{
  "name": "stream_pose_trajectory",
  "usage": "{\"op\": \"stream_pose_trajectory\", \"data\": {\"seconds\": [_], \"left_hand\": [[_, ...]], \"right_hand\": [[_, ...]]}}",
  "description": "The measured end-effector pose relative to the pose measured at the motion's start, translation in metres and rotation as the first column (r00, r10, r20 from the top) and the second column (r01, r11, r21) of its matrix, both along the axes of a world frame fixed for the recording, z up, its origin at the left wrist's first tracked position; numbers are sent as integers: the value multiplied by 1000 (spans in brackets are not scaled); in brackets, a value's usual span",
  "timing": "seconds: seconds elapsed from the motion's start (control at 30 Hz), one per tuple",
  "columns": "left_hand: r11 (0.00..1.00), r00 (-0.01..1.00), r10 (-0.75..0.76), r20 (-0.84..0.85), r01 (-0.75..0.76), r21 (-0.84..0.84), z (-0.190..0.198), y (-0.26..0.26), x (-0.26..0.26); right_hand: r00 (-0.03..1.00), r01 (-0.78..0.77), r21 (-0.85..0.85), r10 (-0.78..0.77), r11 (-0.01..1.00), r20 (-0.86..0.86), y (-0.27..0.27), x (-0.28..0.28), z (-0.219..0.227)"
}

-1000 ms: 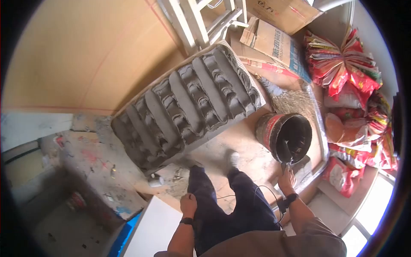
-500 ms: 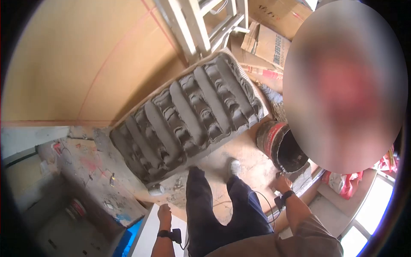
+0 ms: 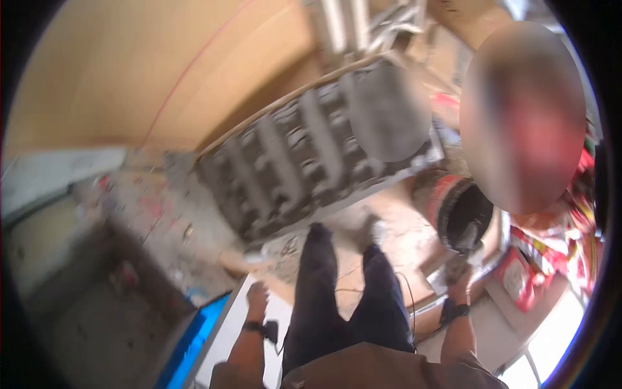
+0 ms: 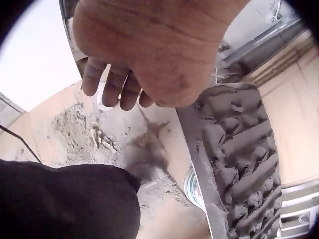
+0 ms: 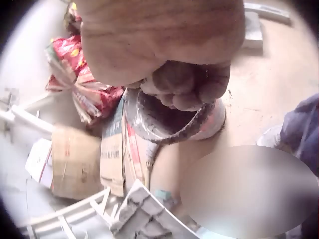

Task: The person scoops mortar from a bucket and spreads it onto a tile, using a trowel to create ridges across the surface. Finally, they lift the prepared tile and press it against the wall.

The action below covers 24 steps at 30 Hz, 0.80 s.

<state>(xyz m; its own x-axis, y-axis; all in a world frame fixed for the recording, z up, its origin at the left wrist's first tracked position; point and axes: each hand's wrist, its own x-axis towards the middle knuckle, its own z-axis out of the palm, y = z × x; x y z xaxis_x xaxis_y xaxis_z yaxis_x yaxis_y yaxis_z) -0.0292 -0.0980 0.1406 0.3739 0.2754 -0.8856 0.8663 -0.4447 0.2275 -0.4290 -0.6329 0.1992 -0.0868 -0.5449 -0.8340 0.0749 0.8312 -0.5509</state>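
Observation:
My right hand (image 3: 460, 285) grips a mortar-smeared trowel (image 3: 468, 245) by its handle at the near rim of a dark bucket (image 3: 443, 196) with a red label. In the right wrist view the fingers (image 5: 212, 89) curl above the bucket's mouth; the palm hides the trowel there. My left hand (image 3: 257, 297) hangs beside the left leg with nothing in it, its fingers (image 4: 113, 89) loosely bent in the left wrist view. Ahead of the feet lies a long slab (image 3: 301, 155) coated in grey mortar, laid in thick raised bands; a blurred patch covers its far right part.
Red bags (image 3: 525, 279) and cardboard boxes (image 5: 75, 159) stand around the bucket. A white ladder frame (image 3: 346, 26) stands behind the slab. Large tan boards (image 3: 175, 71) lean at the left. Mortar crumbs (image 4: 99, 137) litter the floor, and a cable (image 3: 409, 292) hangs near the right leg.
The head view has swung, so the slab and bucket sit further right. My left hand has moved out from the thigh to the left. My right hand stays by the bucket's near rim.

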Motion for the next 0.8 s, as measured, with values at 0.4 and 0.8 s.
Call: {"op": "stream_pose_trajectory", "data": {"seconds": [0.4,0.8], "left_hand": [[994,996,-72,-52,76,82,18,-45,-31],[997,971,80,225,-73,-37,-10,-4,134]], "right_hand": [[984,-43,432,113,901,-139,43,21,29],[-499,-678,725,648,121,-576,-14,54,-34]]}}
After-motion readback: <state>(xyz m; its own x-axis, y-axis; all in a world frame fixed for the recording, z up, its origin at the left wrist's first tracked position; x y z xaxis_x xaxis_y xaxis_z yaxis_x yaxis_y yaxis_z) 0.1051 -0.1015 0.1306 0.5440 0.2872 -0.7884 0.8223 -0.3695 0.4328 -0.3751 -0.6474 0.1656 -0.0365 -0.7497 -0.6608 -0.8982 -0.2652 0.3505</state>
